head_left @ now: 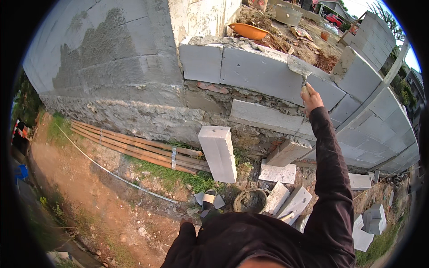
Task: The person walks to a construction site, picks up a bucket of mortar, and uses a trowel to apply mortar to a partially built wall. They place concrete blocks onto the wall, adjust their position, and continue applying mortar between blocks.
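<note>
My right hand (pixel 314 100) is closed round the handle of a trowel (pixel 298 67), arm stretched forward. The mortar-smeared trowel blade is at the top edge of a low wall of grey blocks (pixel 263 71); whether it touches the wall I cannot tell. Wet mortar lies along the wall's top toward the left. My left hand (pixel 186 221) hangs low by my body, mostly hidden by the dark sleeve, and its fingers do not show clearly. In front of me a round container of mortar (pixel 251 201) stands on the ground.
A pale block (pixel 217 154) stands on end near the wall. Loose blocks (pixel 295 203) lie right of the mortar container. Rusty pipes (pixel 138 147) and a thin white hose (pixel 116 174) lie left. Behind the wall are an orange basin (pixel 248 31) and a grey tub (pixel 288 15).
</note>
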Demonstrator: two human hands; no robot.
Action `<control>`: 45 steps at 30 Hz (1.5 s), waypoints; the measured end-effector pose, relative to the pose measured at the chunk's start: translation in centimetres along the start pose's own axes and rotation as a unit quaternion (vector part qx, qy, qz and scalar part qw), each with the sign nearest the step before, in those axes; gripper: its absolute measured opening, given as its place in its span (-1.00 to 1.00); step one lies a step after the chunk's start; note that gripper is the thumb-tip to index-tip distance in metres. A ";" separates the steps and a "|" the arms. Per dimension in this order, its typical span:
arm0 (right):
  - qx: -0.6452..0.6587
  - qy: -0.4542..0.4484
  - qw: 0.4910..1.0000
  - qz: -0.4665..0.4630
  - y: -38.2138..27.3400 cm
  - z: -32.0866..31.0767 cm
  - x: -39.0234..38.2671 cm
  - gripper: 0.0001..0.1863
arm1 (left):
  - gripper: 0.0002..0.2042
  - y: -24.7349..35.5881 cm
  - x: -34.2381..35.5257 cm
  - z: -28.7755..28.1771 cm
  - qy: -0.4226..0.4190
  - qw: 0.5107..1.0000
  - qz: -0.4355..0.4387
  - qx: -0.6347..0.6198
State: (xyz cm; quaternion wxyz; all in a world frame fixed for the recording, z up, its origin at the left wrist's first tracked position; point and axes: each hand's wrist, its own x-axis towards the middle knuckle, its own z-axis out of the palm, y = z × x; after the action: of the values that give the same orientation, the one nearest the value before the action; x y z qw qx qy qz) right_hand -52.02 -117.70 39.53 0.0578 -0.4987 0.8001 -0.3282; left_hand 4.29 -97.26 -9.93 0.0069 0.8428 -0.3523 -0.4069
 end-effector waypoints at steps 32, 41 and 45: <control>-0.010 -0.037 0.988 -0.151 -15.1 12.1 7.1 -0.46 | -0.63 70.5 -8.2 -32.4 0.317 0.532 0.714 -0.326; -0.020 -0.032 0.986 -0.160 -19.5 16.3 7.2 -0.45 | -0.31 75.8 -11.0 -31.6 0.298 0.647 0.701 0.040; 0.012 -0.064 0.989 -0.132 -21.8 17.7 7.5 -0.45 | -0.38 76.4 -11.5 -32.9 0.242 0.681 0.685 0.089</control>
State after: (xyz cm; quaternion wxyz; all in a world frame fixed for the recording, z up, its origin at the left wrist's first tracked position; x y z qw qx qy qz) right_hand -31.78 -138.44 40.24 0.0714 -0.6192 0.7182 -0.3095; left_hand -22.72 -156.85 42.71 0.2940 0.4321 -0.8517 -0.0371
